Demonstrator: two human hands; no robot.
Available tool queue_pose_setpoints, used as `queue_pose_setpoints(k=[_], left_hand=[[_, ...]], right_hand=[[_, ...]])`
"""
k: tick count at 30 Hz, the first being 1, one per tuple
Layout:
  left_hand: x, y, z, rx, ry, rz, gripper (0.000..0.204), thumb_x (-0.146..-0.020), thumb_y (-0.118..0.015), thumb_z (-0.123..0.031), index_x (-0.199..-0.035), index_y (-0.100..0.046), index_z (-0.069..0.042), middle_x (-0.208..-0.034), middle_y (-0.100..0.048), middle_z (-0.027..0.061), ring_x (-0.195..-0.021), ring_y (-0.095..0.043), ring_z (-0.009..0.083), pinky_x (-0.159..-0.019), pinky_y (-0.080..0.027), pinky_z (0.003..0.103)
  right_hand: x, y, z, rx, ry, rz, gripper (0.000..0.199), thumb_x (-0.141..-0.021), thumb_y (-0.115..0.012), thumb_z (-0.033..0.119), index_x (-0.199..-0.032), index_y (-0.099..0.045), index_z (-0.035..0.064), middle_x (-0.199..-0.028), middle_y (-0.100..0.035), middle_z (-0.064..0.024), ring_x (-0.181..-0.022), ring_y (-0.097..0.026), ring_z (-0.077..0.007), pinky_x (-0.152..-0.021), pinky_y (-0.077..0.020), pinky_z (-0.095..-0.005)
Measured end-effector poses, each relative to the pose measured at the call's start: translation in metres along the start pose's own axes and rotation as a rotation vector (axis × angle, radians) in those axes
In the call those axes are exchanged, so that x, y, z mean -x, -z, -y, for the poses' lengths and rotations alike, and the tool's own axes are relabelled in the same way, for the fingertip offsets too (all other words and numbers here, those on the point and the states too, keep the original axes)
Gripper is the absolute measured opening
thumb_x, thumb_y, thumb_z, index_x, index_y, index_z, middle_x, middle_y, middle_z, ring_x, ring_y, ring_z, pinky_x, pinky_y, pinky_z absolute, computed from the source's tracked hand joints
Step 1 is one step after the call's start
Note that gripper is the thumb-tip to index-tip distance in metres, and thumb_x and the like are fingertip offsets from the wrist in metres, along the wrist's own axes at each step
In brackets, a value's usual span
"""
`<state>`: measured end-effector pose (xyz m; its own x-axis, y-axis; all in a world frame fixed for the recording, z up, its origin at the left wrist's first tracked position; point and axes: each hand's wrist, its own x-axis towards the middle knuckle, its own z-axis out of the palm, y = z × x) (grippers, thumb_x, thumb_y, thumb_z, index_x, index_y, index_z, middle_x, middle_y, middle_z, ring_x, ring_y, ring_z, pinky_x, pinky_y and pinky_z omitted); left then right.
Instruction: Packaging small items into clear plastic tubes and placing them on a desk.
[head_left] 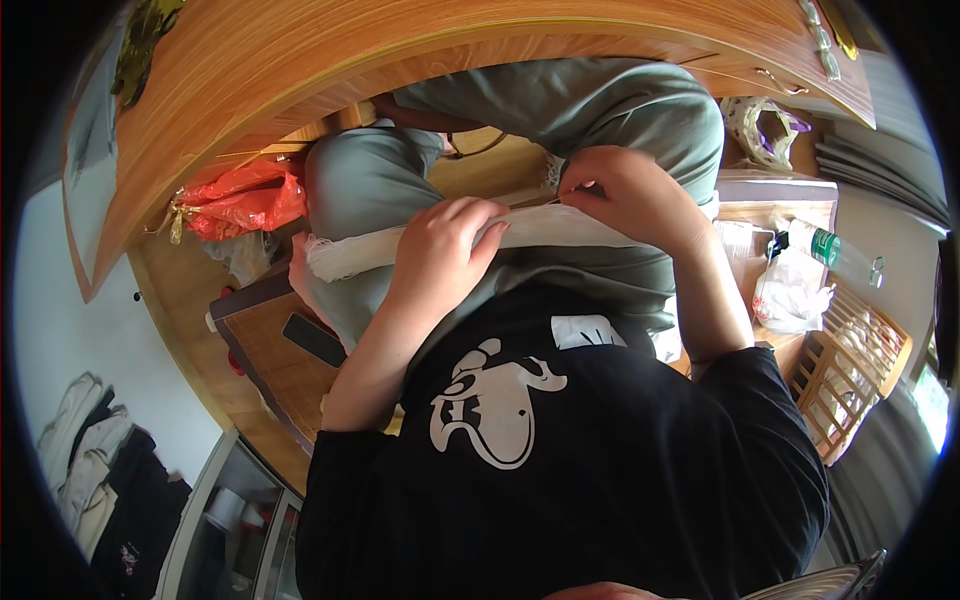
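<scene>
A long bundle of white thread, frayed into loose strands at its left end, lies across my lap over grey-green trousers. My left hand rests over the middle of the bundle. Its fingers are drawn together and point right, with the thumb close below them. To the right, my right hand is closed in a pinch at the bundle's upper edge. A narrow gap separates the two sets of fingertips. Any single strand between them is too fine to make out.
A wooden table curves across the front. A red plastic bag is at the left, and a dark phone lies on a mat beside me. On the right are a clear bottle, a white bag and a wooden rack.
</scene>
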<state>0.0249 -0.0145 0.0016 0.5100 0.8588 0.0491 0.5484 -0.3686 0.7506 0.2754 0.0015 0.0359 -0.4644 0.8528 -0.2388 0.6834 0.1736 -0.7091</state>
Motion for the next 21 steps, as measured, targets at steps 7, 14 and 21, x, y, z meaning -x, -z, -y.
queue_pose_setpoints(k=[7, 14, 21], left_hand=[[-0.004, 0.002, 0.000, -0.004, 0.001, -0.025, 0.011, -0.081, -0.069, -0.016, -0.087, -0.066, -0.007, -0.082, -0.067, 0.0066, -0.076, -0.064, 0.0278, -0.068, -0.050, 0.039], [-0.014, 0.009, -0.008, 0.020, -0.040, -0.059, 0.013, -0.081, -0.070, -0.018, -0.087, -0.067, -0.007, -0.083, -0.068, 0.0063, -0.077, -0.064, 0.0272, -0.067, -0.050, 0.039], [-0.028, 0.026, -0.017, 0.148, 0.026, -0.064, 0.017, -0.083, -0.070, -0.019, -0.093, -0.068, -0.006, -0.084, -0.069, 0.0064, -0.081, -0.065, 0.0264, -0.070, -0.050, 0.037]], right_hand=[[-0.002, 0.012, 0.017, -0.076, -0.025, -0.028, 0.009, -0.085, -0.061, 0.008, -0.086, -0.063, -0.0006, -0.082, -0.064, -0.0126, -0.076, -0.063, -0.0268, -0.070, -0.0501, -0.0341], [-0.006, 0.025, 0.030, -0.035, -0.003, -0.015, 0.009, -0.086, -0.061, 0.009, -0.086, -0.062, -0.0001, -0.079, -0.062, -0.0117, -0.074, -0.062, -0.0251, -0.069, -0.0498, -0.0333], [-0.018, 0.042, 0.045, 0.013, 0.095, -0.059, 0.009, -0.085, -0.062, 0.008, -0.088, -0.061, -0.0001, -0.081, -0.062, -0.0120, -0.074, -0.061, -0.0254, -0.067, -0.0485, -0.0326]])
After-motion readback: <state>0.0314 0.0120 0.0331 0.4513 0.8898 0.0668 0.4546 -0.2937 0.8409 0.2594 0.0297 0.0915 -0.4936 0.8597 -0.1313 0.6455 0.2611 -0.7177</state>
